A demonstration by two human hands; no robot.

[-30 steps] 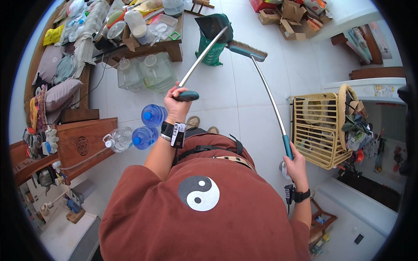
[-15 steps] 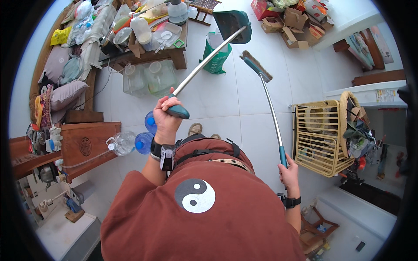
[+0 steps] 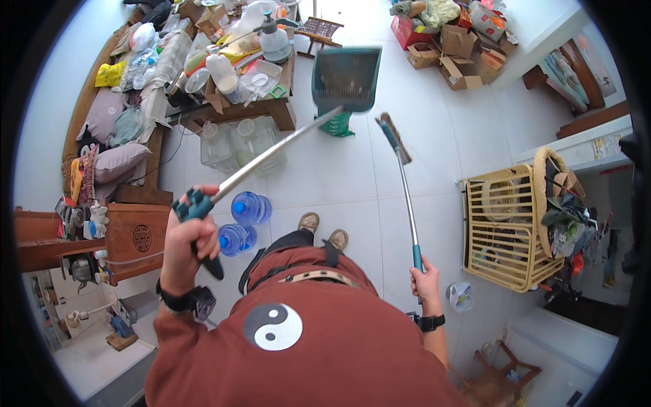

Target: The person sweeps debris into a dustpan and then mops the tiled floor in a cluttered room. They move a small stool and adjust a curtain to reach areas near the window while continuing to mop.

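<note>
My left hand (image 3: pixel 190 234) is closed round the dark green grip of a long-handled dustpan (image 3: pixel 346 76). The metal pole slants up and away to the right, and the green pan is held in the air with its open side facing far. Some light bits show inside the pan. Partly hidden beneath it is a green bag (image 3: pixel 337 125). In my right hand (image 3: pixel 426 281) is the blue-green grip of a broom (image 3: pixel 395 139). Its thin metal pole points away from me, and its brown bristles are turned to the right, near the pale tiled floor.
A cluttered wooden table (image 3: pixel 285 112) stands far left with clear jugs below. Blue-capped water bottles (image 3: pixel 251 207) are left of my feet. Cardboard boxes (image 3: pixel 458 35) are piled far right. A yellow slatted rack (image 3: pixel 498 227) and a small bin (image 3: pixel 460 296) stand at right.
My left hand has moved left and nearer, and the dustpan has turned so its inside shows. The broom head has come nearer and slightly left. My feet now show more fully.
</note>
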